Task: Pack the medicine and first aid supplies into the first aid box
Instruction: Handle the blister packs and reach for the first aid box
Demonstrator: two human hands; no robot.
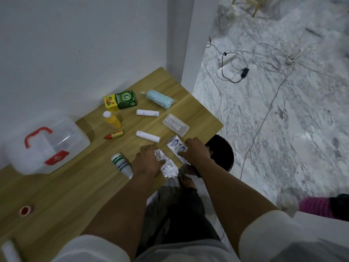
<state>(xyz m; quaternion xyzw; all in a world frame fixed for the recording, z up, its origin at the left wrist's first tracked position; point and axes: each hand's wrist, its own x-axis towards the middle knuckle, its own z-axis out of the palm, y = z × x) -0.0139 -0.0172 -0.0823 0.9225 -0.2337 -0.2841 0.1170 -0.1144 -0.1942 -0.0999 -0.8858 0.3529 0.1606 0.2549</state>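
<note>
A clear first aid box [56, 146] with red handle and latch sits closed at the table's left. My left hand [149, 161] rests on a crumpled foil blister pack [167, 165] near the front edge. My right hand [196, 150] presses on a white-blue foil sachet [176, 146]. Spread over the table lie two white bandage rolls [148, 112] [148, 136], a green medicine carton [120, 100], a yellow bottle [112, 120], a small red-capped tube [114, 134], a striped gauze pack [159, 99], a clear cotton-bud case [176, 125] and a green-white bottle [122, 165].
The wooden table [75, 186] stands against a white wall. A red tape roll [25, 210] lies at its near left. A black round bin [221, 152] sits beside the table's right edge. Cables and a power strip [292, 55] trail over the marble floor.
</note>
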